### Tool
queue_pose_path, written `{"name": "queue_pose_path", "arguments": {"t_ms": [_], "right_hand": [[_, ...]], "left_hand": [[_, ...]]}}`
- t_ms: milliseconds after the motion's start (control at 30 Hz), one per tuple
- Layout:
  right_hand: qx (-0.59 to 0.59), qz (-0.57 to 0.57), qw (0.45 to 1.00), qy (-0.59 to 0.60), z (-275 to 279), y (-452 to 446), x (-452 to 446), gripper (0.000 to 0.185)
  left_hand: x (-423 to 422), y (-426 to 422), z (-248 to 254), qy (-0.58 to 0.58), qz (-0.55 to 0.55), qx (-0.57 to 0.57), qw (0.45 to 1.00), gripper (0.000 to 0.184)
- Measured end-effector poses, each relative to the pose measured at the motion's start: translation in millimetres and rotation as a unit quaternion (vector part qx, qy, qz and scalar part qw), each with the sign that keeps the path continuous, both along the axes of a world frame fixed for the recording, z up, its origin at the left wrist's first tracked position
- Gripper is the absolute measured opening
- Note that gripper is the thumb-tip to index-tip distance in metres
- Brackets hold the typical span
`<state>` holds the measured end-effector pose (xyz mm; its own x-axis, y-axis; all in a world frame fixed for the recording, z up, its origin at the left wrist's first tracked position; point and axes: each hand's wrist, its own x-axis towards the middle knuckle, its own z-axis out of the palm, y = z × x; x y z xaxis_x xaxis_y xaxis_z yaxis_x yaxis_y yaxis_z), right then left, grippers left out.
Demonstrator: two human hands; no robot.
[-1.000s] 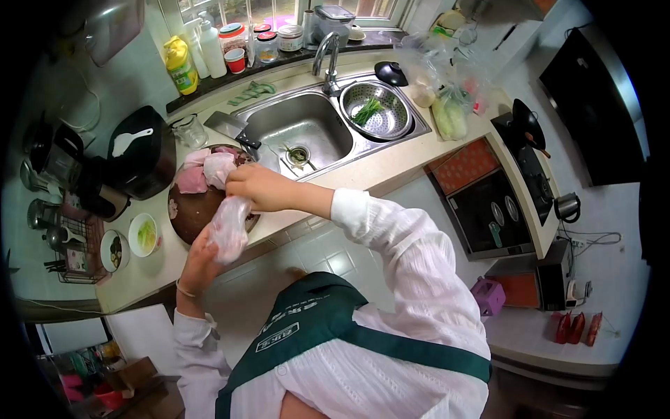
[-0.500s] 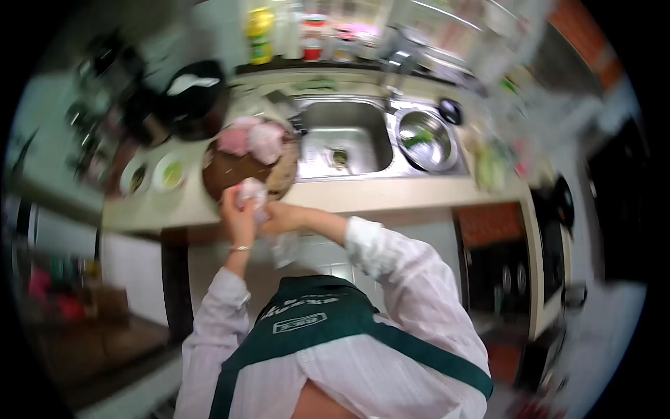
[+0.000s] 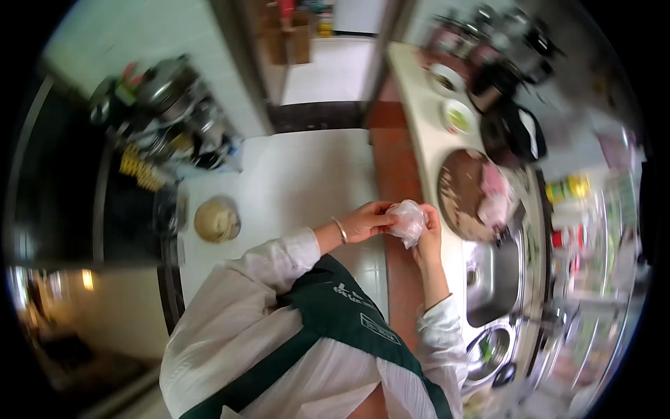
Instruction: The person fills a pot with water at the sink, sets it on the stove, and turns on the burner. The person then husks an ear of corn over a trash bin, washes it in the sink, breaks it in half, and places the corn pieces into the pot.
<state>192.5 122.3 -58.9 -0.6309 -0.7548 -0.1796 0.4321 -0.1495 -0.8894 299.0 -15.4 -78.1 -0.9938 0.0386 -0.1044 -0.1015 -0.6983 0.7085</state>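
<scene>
Both hands are in front of my chest, off the counter edge, closed on one crumpled clear plastic bag. My left hand, with a bracelet at the wrist, pinches the bag from the left. My right hand grips its other side with bent fingers. Whether the bag contains anything I cannot make out. To the right of my hands lies a round brown cutting board on the counter. Pieces of pink meat rest on its far side.
Right of me the counter carries two small white bowls, a black bin-like container, a sink and a metal basin. At left are a pot on a crowded rack and a round container. A doorway stands ahead.
My view and body have turned left, so the counter and sink now lie on my right. The plastic bag has come along, away from the cutting board, still in both hands.
</scene>
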Motion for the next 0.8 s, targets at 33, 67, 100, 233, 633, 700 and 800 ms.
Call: {"name": "queue_pose_path", "arguments": {"t_ms": [33, 67, 100, 233, 633, 700, 800], "right_hand": [[0.027, -0.022, 0.999, 0.037, -13.2, -13.9, 6.2, 0.024], [0.047, -0.041, 0.996, 0.069, -21.3, -28.8, 18.2, 0.028], [0.004, 0.002, 0.999, 0.048, -42.2, -38.7, 30.5, 0.037], [-0.027, 0.113, 0.987, -0.112, -34.8, -101.3, 95.3, 0.038], [0.153, 0.304, 0.938, 0.067, -125.0, -279.4, 244.3, 0.024], [0.171, 0.356, 0.918, 0.042, -128.0, -307.3, 273.2, 0.025], [0.198, 0.401, 0.894, -0.039, -130.0, -338.6, 315.7, 0.025]], "left_hand": [[2.1, 0.5, -25.1, 0.007, 0.084, 0.059, 0.995, 0.038], [14.3, -6.7, -35.6, 0.011, 0.169, 0.112, 0.979, 0.036], [30.1, -15.5, -33.8, -0.009, 0.219, 0.114, 0.969, 0.031], [84.0, -45.0, -69.2, -0.074, 0.403, 0.08, 0.909, 0.027], [305.4, -169.1, -112.4, -0.369, 0.592, -0.46, 0.549, 0.039], [347.7, -191.0, -120.1, -0.274, 0.428, -0.208, 0.836, 0.042], [386.3, -203.6, -121.7, -0.24, 0.461, -0.072, 0.851, 0.044]]}}
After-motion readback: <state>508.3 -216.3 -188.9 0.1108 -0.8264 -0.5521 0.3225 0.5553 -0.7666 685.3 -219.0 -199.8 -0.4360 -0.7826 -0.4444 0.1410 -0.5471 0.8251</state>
